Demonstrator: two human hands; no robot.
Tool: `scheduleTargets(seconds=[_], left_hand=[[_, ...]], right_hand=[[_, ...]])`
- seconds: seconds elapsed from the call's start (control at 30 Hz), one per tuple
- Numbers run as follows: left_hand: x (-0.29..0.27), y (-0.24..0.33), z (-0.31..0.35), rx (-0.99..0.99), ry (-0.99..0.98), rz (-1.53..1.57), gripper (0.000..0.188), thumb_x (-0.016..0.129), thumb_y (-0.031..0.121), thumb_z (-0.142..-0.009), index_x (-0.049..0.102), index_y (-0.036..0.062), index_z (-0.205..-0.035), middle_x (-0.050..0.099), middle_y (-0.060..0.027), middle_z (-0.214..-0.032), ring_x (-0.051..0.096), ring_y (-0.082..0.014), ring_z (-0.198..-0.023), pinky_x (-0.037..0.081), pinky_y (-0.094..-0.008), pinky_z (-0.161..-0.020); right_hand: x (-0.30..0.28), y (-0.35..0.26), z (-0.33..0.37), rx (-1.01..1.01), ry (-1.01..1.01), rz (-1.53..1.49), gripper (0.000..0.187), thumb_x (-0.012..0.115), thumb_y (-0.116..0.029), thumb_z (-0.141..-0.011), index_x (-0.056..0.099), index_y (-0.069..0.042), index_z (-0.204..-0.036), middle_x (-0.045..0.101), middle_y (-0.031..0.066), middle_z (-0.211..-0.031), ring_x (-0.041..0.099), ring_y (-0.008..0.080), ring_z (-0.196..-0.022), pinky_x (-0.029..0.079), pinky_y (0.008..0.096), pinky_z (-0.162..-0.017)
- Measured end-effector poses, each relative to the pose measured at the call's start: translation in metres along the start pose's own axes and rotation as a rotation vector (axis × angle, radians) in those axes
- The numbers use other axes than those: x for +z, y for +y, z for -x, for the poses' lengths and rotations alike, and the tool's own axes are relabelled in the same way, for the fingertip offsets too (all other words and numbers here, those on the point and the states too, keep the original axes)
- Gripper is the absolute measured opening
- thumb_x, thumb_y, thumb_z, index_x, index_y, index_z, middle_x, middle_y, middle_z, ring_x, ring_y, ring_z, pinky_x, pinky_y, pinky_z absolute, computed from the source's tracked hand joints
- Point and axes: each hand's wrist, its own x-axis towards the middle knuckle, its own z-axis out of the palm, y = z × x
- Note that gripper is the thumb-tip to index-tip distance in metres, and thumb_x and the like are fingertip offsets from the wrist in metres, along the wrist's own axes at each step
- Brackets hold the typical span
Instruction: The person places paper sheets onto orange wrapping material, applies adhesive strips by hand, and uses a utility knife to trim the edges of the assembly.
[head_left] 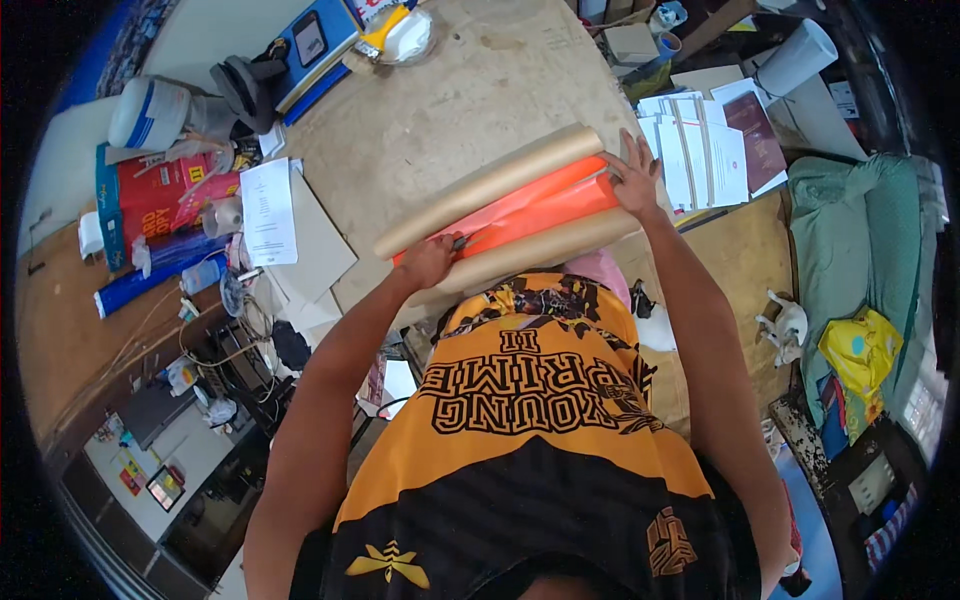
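Note:
On the table before me lies a brown paper sheet with both long edges curled into rolls. Between those rolls stretches a glossy orange-red sheet, creased along its length. My left hand is closed at its left end around a small dark tool with a thin pale tip; its exact kind is too small to make out. At the other end, my right hand rests with fingers spread on the ends of the orange sheet and brown paper. The near roll lies close against my body.
White printed papers and grey board lie to the left. Bundled papers and a maroon folder sit at right. A blue box with a phone stands far left. A white-and-dark cat lies on the right.

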Motion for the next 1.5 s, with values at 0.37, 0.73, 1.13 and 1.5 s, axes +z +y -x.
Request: scheduleTargets(seconds=[0.37, 0.73, 1.13, 1.5], left_hand=[[0.021, -0.056, 0.043, -0.033, 0.037, -0.036, 0.033, 0.048, 0.026, -0.09, 0.047, -0.0022, -0.107, 0.064, -0.0231, -0.09, 0.064, -0.0389, -0.083, 0.05, -0.0485, -0.072], [0.041, -0.114, 0.104, -0.17, -0.065, -0.137, 0.024, 0.047, 0.022, -0.089, 0.047, 0.0024, -0.104, 0.065, -0.0206, -0.083, 0.064, -0.0389, -0.077, 0.05, -0.049, -0.069], [0.051, -0.147, 0.143, -0.261, -0.106, -0.145, 0.027, 0.048, 0.022, -0.088, 0.048, 0.002, -0.105, 0.065, -0.0205, -0.085, 0.063, -0.039, -0.079, 0.05, -0.0492, -0.068], [0.104, -0.136, 0.146, -0.944, 0.509, 0.523, 0.056, 0.037, 0.055, -0.092, 0.069, 0.0097, -0.084, 0.065, -0.0224, -0.082, 0.063, -0.0394, -0.082, 0.047, -0.0486, -0.074]], right_hand=[[0.001, 0.001, -0.002, -0.022, 0.014, -0.015, 0.054, 0.058, -0.011, -0.072, 0.059, -0.039, -0.118, 0.019, -0.0008, -0.152, 0.011, 0.0324, -0.14, 0.013, 0.0695, -0.103], [-0.001, 0.003, -0.003, -0.009, -0.032, 0.035, 0.056, 0.061, -0.011, -0.074, 0.056, -0.042, -0.121, 0.018, -0.0008, -0.153, 0.011, 0.0326, -0.141, 0.012, 0.0674, -0.104], [-0.001, 0.011, -0.004, -0.096, -0.031, 0.017, 0.06, 0.058, -0.009, -0.073, 0.055, -0.04, -0.124, 0.017, 0.0026, -0.153, 0.014, 0.0381, -0.139, 0.016, 0.0711, -0.101], [-0.058, -0.054, -0.004, 0.18, -0.311, 0.282, 0.046, 0.061, -0.026, -0.076, 0.058, -0.013, -0.119, 0.05, 0.0117, -0.131, 0.045, 0.0314, -0.123, 0.028, 0.0584, -0.101]])
